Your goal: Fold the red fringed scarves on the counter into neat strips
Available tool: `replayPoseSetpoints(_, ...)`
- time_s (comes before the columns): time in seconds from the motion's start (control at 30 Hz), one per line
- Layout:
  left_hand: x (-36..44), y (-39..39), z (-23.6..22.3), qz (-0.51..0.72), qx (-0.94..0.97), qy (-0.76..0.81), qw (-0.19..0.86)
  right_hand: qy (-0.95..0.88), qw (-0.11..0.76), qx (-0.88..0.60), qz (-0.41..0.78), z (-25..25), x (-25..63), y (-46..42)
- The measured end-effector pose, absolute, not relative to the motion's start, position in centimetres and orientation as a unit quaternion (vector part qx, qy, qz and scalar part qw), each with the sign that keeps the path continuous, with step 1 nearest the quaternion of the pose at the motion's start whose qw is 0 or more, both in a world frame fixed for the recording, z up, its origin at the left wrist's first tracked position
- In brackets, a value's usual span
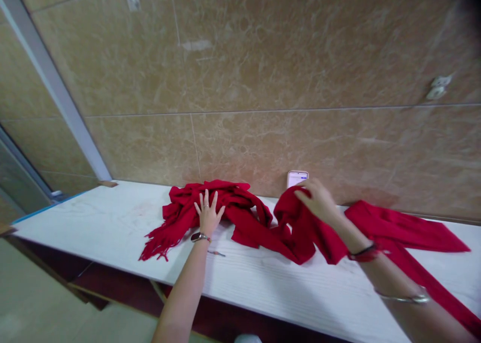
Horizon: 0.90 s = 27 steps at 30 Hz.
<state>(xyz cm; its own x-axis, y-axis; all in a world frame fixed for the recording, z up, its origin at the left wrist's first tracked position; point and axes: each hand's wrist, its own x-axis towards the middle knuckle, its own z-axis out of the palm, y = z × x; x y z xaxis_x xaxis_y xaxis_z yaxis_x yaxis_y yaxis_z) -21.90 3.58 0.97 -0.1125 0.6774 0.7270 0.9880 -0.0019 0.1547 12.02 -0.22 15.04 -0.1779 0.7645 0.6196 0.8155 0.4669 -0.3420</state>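
Observation:
A long red fringed scarf [259, 228] lies bunched and twisted along a white tabletop [112, 223]. My left hand [208, 212] rests flat on the left bunch, fingers spread, a watch on the wrist. My right hand [317, 199] is closed in a pinch on a raised fold of the scarf near the middle, lifting it slightly. The scarf's right part [406, 230] trails off towards the right edge, passing under my right forearm. The fringe end [158, 245] hangs out at the front left.
A phone [297, 178] with a lit screen leans against the beige marble wall [263, 82] just behind my right hand. A grey frame [56, 92] runs diagonally at the left. The tabletop's front edge drops to dark red supports below.

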Motion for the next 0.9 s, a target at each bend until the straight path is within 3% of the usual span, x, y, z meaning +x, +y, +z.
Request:
replayPoseSetpoints(0.3,-22.3,3.8,0.6,-0.327,-0.621,-0.673,0.234,-0.839,0.114,-0.524,-0.091,6.3,-2.9,0.6)
replayPoseSetpoints(0.43,-22.4,3.7,0.7,-0.322,-0.617,-0.68,0.232,-0.843,0.106,-0.524,-0.065,5.3,-2.7,1.1)
replayPoseSetpoints(0.63,-22.8,3.8,1.0,-0.336,-0.572,-0.709,0.238,-0.839,0.276,-0.468,0.013,9.0,2.0,1.1)
replayPoseSetpoints(0.83,-23.1,3.5,1.3,-0.366,-0.521,-0.735,0.233,-0.669,0.57,-0.458,0.134,20.5,12.6,1.9)
replayPoseSetpoints(0.9,-23.0,3.4,1.4,-0.374,-0.519,-0.735,0.226,-0.607,0.642,-0.453,0.123,23.8,17.2,1.6)
